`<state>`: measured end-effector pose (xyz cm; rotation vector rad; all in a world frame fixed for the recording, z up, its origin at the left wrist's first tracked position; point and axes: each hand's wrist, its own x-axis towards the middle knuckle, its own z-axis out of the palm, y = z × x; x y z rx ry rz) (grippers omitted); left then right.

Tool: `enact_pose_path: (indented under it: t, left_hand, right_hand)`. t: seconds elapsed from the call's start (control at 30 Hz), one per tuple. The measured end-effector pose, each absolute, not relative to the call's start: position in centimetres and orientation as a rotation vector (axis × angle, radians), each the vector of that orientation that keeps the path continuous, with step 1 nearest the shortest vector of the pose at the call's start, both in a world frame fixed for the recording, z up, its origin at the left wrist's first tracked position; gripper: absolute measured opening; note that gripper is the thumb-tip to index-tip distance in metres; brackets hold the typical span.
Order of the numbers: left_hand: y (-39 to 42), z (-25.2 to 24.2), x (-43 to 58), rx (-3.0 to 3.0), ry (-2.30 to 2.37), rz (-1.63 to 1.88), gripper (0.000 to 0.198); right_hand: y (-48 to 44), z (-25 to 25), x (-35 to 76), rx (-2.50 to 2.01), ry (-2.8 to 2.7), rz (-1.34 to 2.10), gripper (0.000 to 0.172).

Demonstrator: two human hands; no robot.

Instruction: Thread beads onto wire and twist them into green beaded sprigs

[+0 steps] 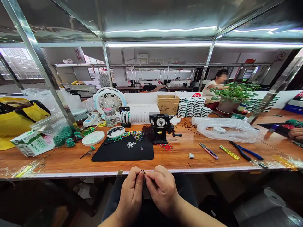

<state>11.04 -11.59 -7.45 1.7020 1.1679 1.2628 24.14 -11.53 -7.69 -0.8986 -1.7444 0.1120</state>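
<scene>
Apparently for fine control, a tiny dark piece (144, 172) is pinched by the fingertips of the left hand (131, 190) and the right hand (163, 185), both curled closely, before the wooden table (175, 159); colourful beads (135, 135) are placed on a black mat (123, 154), perhaps for easy reach; a metal shelf (156, 15) is fixed overhead; a co-worker (210, 88) is seen behind.

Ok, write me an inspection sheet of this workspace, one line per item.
Surface: wooden table, black mat on it.
Job's things: tiny dark item, too small to identify; coloured beads on the mat; cranked machine.
Clutter: carton, pliers, plastic bag.
Hands: left hand and right hand pinch the tiny dark item near the table's front edge.
Cables: none clearly made out.
Surroundings: person beside a potted plant, right rear.
</scene>
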Motion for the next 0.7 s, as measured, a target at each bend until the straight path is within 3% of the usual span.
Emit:
enact_pose_path:
  t: [0.43, 0.7]
  left_hand:
    - [-11.7, -8.1, 9.7, 2.181, 1.067, 1.323, 0.017]
    - [-11.8, -7.5, 10.8, 1.917, 1.063, 1.235, 0.022]
  right_hand:
    - [-12.7, -5.8, 24.8, -1.083, -1.532, 0.955, 0.018]
    - [-12.5, -6.2, 25.3, -1.06, -1.423, 1.094, 0.021]
